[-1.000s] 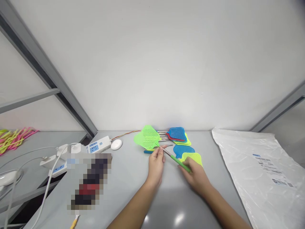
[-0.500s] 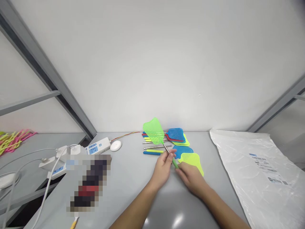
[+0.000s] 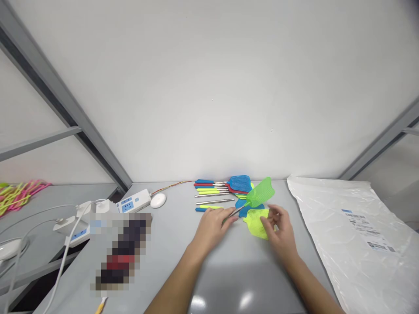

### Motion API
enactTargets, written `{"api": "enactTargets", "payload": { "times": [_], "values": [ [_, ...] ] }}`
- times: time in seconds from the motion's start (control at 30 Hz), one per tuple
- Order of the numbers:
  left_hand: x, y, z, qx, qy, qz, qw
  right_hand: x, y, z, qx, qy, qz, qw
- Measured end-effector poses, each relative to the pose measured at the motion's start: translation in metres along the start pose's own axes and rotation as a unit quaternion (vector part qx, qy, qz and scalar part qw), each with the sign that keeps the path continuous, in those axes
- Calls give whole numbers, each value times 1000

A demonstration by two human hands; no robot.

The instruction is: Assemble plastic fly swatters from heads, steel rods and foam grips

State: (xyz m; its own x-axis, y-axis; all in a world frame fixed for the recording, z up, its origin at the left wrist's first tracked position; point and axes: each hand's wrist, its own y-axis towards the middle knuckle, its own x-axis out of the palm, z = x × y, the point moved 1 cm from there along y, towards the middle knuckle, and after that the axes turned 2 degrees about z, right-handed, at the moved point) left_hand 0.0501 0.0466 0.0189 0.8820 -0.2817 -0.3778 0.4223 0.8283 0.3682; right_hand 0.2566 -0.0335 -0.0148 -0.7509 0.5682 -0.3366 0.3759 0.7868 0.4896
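Observation:
My left hand is closed round the handle end of a green fly swatter, whose mesh head points up and to the right on a metal rod. My right hand is off the swatter, fingers curved and apart, over the right side of a yellow swatter head on the table. A blue swatter head lies partly under the green and yellow ones. Behind my left hand are loose metal rods and a yellow and a blue handle. Several assembled swatters are stacked against the wall.
A white plastic mailing bag with a label covers the table's right side. At left are a power strip, a round white device, cables and a blurred-out object. Pink and yellow items lie far left.
The green swatter has swung from pointing up-left to up-right. My right hand has let go of its handle and moved right, while my left hand has shifted slightly left and keeps hold.

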Motion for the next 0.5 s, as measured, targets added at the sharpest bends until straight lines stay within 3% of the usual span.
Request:
{"api": "enactTargets", "payload": {
  "times": [0.07,0.17,0.33,0.5],
  "values": [
    [-4,1,-4,36,67,2,997,-5,2,2,24,24,60,998],
    [-6,1,-8,78,149,-21,986,-12,6,2,14,-28,98,995],
    [-7,0,-9,137,175,37,974,-15,11,-1,-28,-102,51,993],
    [-11,1,-15,100,139,88,981,-9,10,-2,-40,-105,2,994]
  ]
}}
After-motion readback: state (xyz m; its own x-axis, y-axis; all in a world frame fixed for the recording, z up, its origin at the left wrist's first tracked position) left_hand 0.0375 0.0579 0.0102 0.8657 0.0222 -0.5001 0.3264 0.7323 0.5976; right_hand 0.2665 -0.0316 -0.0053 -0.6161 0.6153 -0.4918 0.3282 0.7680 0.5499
